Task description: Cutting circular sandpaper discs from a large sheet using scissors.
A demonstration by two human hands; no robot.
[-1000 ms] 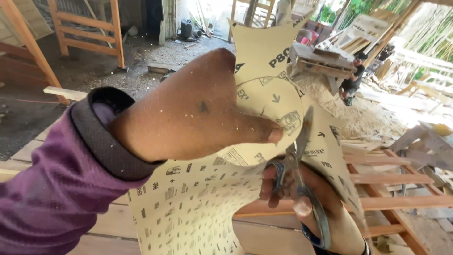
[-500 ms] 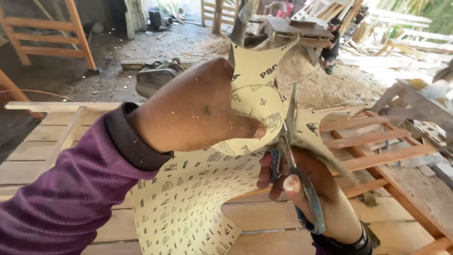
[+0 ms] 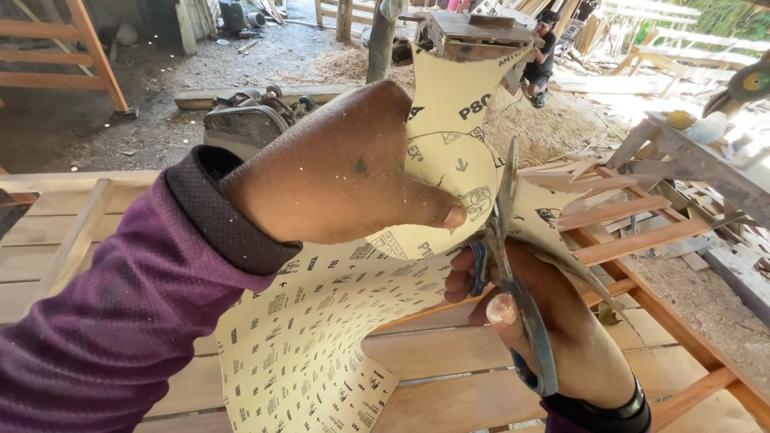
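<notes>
over wooden slat frame (image 3: 642, 240), left hand (image 3: 345, 168) grips sandpaper sheet (image 3: 321, 337); right hand (image 3: 553, 329) grips scissors (image 3: 513, 273).

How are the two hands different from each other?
The left hand pinches the cream sandpaper sheet; the right hand grips blue-handled scissors. The left sits higher, its back showing, above a purple sleeve; the right wears a black wristband. Both are bare.

Lots going on around the workshop: a dusty grey machine (image 3: 253, 116) is sitting on the dirt floor, a sawdust pile (image 3: 553, 120) is lying behind it, wooden slatted frames (image 3: 642, 232) are stretching underneath, and another person (image 3: 544, 48) is crouching way back.
</notes>
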